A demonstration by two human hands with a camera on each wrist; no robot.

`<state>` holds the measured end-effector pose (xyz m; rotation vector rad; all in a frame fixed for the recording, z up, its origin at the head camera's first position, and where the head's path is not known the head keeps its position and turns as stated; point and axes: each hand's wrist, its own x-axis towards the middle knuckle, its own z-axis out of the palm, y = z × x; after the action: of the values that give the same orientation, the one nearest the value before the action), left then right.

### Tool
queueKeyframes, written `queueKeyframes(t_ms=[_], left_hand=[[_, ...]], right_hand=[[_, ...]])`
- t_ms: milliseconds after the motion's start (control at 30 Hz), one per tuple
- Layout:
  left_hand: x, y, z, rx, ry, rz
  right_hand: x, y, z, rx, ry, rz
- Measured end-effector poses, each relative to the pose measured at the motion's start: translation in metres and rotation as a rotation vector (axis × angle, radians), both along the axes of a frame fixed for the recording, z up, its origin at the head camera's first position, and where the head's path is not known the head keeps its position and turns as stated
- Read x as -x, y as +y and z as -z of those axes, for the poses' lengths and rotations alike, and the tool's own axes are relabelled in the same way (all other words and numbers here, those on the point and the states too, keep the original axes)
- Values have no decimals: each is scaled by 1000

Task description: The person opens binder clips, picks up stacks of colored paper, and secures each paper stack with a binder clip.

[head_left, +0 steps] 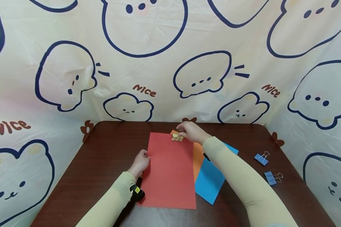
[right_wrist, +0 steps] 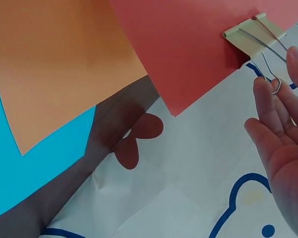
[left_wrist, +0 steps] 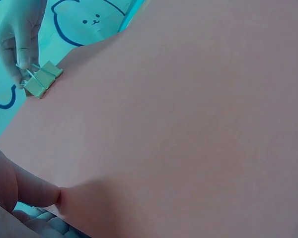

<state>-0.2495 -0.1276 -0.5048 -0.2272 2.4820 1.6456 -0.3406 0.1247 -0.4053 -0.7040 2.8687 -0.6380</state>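
A sheet of red paper [head_left: 170, 176] is held up over the dark table, its face toward me. My left hand [head_left: 139, 163] pinches its left edge, with the thumb [left_wrist: 37, 187] on the front and the fingers behind. On the top edge sits a yellow binder clip [right_wrist: 253, 37]. My right hand [head_left: 194, 132] holds this clip by its wire handles, thumb on one side and fingers on the other. In the right wrist view the clip's mouth is on the red paper; how far it is spread, I cannot tell.
Orange paper [head_left: 198, 157] and blue paper [head_left: 211, 179] lie partly behind the red sheet and under my right forearm. Two blue binder clips [head_left: 262, 159] lie at the right of the brown table [head_left: 108, 157]. A printed cloth [head_left: 164, 72] hangs behind the table.
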Motion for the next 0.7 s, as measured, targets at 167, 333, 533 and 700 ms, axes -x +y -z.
queueKeyframes(t_ms=[167,333,533,700], left_hand=[[0,0,2,-6,-2,0],[0,0,2,2,-6,-1],[0,-1,2,5,-9,-3],[-1,0,2,8,-2,-4]], right_hand=[[-2,1,3,-12,-13,0],[-3,1,6,-19,-9,10],[-3,4,11,9,-3,6],[-4,7,16,53,-30,9]])
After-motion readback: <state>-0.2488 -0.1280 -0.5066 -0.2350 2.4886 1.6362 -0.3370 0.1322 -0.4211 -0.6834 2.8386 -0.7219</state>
